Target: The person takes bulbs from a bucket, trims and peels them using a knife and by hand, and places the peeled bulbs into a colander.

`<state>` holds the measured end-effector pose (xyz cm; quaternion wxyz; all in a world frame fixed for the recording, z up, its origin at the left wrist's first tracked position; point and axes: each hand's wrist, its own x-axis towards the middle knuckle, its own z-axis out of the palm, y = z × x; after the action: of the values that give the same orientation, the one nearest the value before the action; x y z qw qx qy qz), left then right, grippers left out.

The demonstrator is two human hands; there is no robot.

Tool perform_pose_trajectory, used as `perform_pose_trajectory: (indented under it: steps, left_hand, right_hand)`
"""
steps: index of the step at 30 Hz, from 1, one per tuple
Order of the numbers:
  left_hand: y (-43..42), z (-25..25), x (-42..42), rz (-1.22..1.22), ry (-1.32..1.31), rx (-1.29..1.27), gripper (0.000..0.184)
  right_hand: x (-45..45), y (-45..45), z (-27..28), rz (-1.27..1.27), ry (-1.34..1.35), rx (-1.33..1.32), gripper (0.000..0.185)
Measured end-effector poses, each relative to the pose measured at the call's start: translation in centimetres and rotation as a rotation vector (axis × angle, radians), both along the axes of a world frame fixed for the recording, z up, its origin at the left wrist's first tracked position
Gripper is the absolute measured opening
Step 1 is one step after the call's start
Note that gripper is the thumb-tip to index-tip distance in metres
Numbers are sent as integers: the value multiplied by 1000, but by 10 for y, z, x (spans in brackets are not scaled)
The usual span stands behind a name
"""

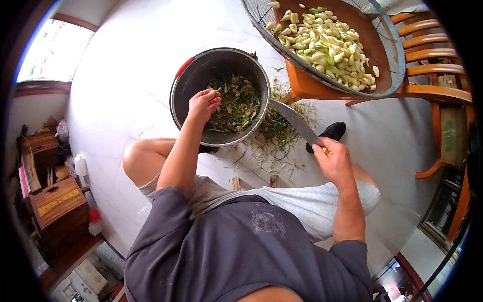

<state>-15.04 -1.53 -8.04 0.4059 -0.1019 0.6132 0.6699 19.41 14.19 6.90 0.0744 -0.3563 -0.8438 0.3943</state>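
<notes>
Over the left part of a metal bucket (172, 103), my left hand (202, 104) pinches a small pale bulb (215, 91). Green and brown plant scraps (236, 105) lie inside the bucket. My right hand (332, 160) is closed round the handle of a large knife (297, 121), whose blade slants up and left so its tip is near the bucket's right rim. Many white and pale green bulbs (332, 48) are heaped in a wide mesh basket (397, 55) at the upper right.
The basket rests on a wooden chair (427, 91). Loose roots and green trimmings (279, 131) are scattered on the floor right of the bucket. A black shoe (334, 132) shows beyond my right hand. A wooden cabinet (58, 201) stands at the far left.
</notes>
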Motion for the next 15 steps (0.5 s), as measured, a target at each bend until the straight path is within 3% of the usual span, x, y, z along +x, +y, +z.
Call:
perform_pose_trajectory:
  steps: [4,10,15]
  left_hand:
    - [5,44,42,-49,-210,396,14]
    - [28,88,120,-192,-287,456,12]
    - [36,98,149,-266,-187,403,12]
  right_hand:
    - [-6,-13,4,-52,158,-4,19]
    - [-9,-26,-1,-32,314,200,17]
    - [-1,-25,-6,-20,296,289,16]
